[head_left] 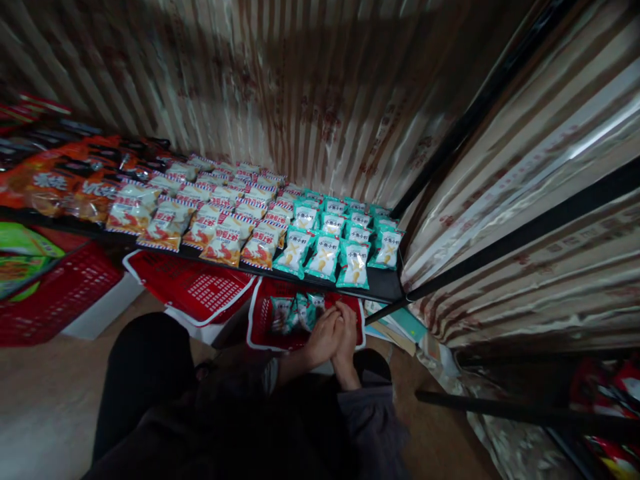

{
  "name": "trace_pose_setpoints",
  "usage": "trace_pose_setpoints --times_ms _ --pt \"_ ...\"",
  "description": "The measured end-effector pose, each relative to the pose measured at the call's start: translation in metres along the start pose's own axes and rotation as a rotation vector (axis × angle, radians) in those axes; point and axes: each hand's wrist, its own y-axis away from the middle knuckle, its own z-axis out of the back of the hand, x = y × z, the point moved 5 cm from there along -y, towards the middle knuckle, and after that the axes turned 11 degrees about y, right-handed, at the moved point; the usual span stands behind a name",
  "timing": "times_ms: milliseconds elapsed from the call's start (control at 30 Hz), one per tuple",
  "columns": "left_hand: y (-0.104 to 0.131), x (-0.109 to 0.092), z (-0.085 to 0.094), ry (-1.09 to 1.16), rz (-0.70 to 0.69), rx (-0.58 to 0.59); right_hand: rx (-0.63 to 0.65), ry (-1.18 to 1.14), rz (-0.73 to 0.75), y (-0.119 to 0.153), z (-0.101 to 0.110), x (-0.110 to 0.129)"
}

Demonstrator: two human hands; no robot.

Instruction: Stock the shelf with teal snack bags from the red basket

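My left hand [324, 337] and my right hand [346, 333] are folded together over the right part of a red basket [257, 319] with a white rim. Their fingers are closed against each other, and nothing shows in them. Several teal-and-white snack bags [283, 312] lie in the basket, just left of my hands. Above them, on the low black shelf [383, 288], more teal snack bags [323, 255] stand in rows at the right end. White-and-orange snack bags [227, 239] fill the shelf further left.
Orange snack bags [53, 187] occupy the shelf's left end. Another red basket [195, 283] stands left of mine, and one with green packets [25, 250] is at far left. Black frame bars [500, 247] cross on the right, before striped curtains [300, 100]. Flat papers [400, 323] lie beside the basket.
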Motion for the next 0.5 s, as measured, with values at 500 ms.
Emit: trace_pose_setpoints --times_ms 500 --pt "0.026 0.112 0.099 -0.139 0.439 0.004 0.303 0.048 -0.035 0.028 -0.099 0.038"
